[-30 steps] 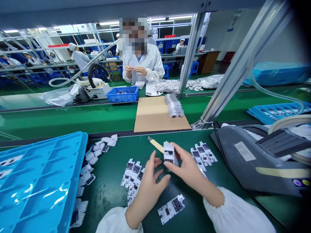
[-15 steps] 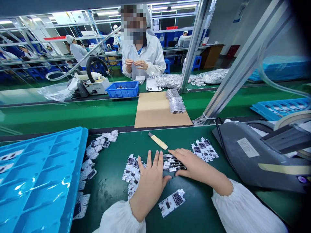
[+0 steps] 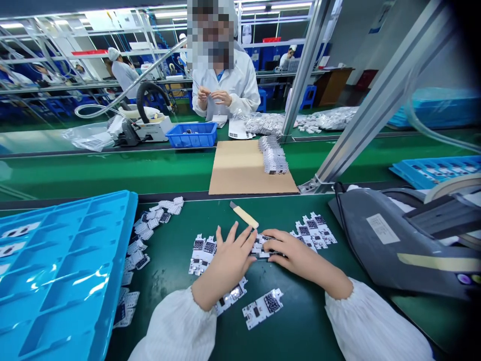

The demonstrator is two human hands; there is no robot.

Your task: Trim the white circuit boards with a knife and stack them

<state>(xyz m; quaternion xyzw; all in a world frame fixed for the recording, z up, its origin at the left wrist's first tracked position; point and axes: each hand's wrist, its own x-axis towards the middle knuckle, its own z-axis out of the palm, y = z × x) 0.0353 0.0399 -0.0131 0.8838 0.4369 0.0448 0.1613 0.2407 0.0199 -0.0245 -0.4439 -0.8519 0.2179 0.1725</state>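
Note:
My left hand (image 3: pixel 230 260) lies palm down with its fingers spread over small white circuit boards, partly covering them. Its fingertips touch the left side of a short row of circuit boards (image 3: pixel 259 247) between my hands. My right hand (image 3: pixel 291 253) curls over the right end of this row, fingers on top and thumb at the near side. More circuit boards (image 3: pixel 202 254) lie beside my left hand, and one stands out below its wrist. A single circuit board (image 3: pixel 263 308) lies nearer me. An overlapping group of circuit boards (image 3: pixel 315 231) is beyond my right hand.
A knife-like tool with a cream handle (image 3: pixel 246 217) lies beyond my hands. The blue compartment tray (image 3: pixel 75 271) is left, with loose white pieces (image 3: pixel 145 230) along it. Grey equipment (image 3: pixel 376 240) stands right. Across the green belt a co-worker (image 3: pixel 225 80) works.
The boards between my hands stood bunched on edge and now lie flatter. My left hand has shifted slightly left and away from me. Boards under its wrist have spread apart.

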